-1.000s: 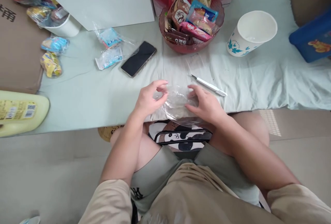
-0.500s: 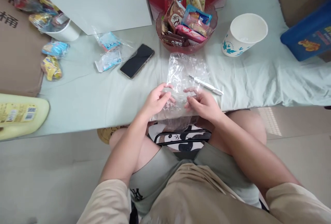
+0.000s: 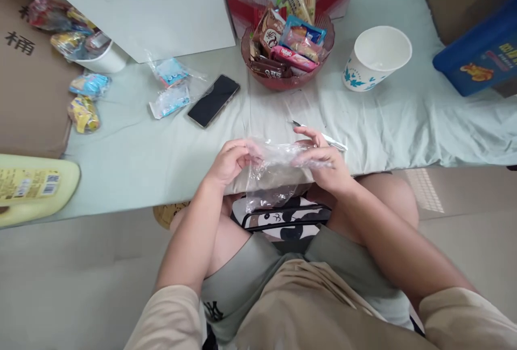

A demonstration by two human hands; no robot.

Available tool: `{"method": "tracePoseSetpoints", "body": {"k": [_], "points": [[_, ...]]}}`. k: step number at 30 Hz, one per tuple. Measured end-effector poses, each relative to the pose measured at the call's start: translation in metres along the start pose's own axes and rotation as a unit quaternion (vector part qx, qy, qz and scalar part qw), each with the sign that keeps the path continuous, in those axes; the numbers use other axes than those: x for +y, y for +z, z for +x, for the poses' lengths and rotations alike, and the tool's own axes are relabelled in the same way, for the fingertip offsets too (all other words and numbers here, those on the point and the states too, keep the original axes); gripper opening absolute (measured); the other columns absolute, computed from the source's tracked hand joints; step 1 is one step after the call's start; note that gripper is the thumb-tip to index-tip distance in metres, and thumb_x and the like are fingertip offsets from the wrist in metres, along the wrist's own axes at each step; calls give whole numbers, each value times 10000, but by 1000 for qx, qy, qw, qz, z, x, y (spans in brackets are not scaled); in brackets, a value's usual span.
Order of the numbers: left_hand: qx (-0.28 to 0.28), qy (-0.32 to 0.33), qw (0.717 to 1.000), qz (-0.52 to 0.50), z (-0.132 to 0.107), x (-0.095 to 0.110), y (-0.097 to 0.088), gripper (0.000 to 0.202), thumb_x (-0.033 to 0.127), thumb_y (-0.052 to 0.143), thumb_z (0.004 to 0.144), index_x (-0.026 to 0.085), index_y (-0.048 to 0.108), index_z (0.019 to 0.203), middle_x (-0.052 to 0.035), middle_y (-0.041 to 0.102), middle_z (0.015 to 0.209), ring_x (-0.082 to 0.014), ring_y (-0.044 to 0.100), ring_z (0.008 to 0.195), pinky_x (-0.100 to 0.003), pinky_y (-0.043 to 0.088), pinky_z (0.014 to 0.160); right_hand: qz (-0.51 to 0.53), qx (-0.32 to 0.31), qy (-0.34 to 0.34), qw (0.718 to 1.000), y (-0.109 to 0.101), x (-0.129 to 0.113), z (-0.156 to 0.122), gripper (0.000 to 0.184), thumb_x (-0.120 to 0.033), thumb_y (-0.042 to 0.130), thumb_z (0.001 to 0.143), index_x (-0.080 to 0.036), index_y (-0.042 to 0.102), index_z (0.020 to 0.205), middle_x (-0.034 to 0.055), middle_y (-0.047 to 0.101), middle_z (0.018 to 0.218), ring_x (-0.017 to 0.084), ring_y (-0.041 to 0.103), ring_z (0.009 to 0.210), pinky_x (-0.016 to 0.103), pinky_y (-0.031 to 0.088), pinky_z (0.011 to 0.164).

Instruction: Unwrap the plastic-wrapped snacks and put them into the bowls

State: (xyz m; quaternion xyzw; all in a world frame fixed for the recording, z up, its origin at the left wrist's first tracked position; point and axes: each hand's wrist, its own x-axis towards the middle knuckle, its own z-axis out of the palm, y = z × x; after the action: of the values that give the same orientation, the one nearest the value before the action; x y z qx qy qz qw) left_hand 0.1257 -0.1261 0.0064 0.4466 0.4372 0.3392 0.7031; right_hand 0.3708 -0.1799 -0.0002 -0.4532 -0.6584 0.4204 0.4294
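You are holding the clear plastic bag (image 3: 267, 182) on your side of the snack bowl (image 3: 281, 82), both hands touching it, neither one nearer. Your left hand (image 3: 230, 164) is pinching its film between thumb and fingertips; your right hand (image 3: 328, 164) is closing on a gathered part, the index finger sticking out apart. The bag is spanning the gap between your fingers — its bunched band running crosswise, its loose end pointing away from the bowl, toward you. Crumpling is hiding its true long axis. A white knife (image 3: 335, 143) is lying between bowl and right hand.
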Motion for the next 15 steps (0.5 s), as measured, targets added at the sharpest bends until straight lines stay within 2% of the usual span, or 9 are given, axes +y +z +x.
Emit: {"method": "tracePoseSetpoints", "body": {"k": [2,4,8,10,12,15], "points": [[34,17,999,16,5,0,2,236,396,675,722,162,686,689,-44,699,672,-168,678,620,-286,565,579,-35,4,-24,999,1,2,-1,226,-280,552,902,-286,767,971,34,400,1532,274,519,1322,534,472,1079],[73,41,995,57,6,1,3,225,389,691,729,168,671,691,-36,702,709,-155,667,651,-266,552,595,-88,1,-57,994,2,3,-3,296,-222,545,878,-304,757,1068,17,336,1581,302,387,1442,569,393,1142],[84,73,988,109,5,-2,0,181,279,734,694,175,648,815,-40,720,857,-156,698,747,-244,537,632,-203,-92,-72,972,0,3,-8,362,-133,540,781,-302,789,982,-42,306,1614,378,178,1532,665,219,1197],[82,83,986,119,6,-4,-3,210,219,715,683,178,624,868,-41,711,930,-150,713,761,-230,526,627,-224,-114,-69,965,-2,2,-9,383,-133,537,766,-291,782,1015,-28,305,1621,400,128,1541,695,180,1194],[83,92,984,125,6,-6,-4,244,170,687,671,184,594,896,-38,693,976,-135,715,741,-213,511,600,-209,-82,-71,972,-5,2,-8,396,-172,536,805,-273,734,1132,25,313,1618,378,178,1536,667,203,1203],[63,109,985,115,2,-6,-3,302,136,669,660,200,550,931,-22,674,981,-119,712,714,-202,512,580,-146,17,-42,988,-6,3,-4,445,-309,545,896,-255,568,1337,106,373,1578,314,320,1496,574,303,1201]]}}
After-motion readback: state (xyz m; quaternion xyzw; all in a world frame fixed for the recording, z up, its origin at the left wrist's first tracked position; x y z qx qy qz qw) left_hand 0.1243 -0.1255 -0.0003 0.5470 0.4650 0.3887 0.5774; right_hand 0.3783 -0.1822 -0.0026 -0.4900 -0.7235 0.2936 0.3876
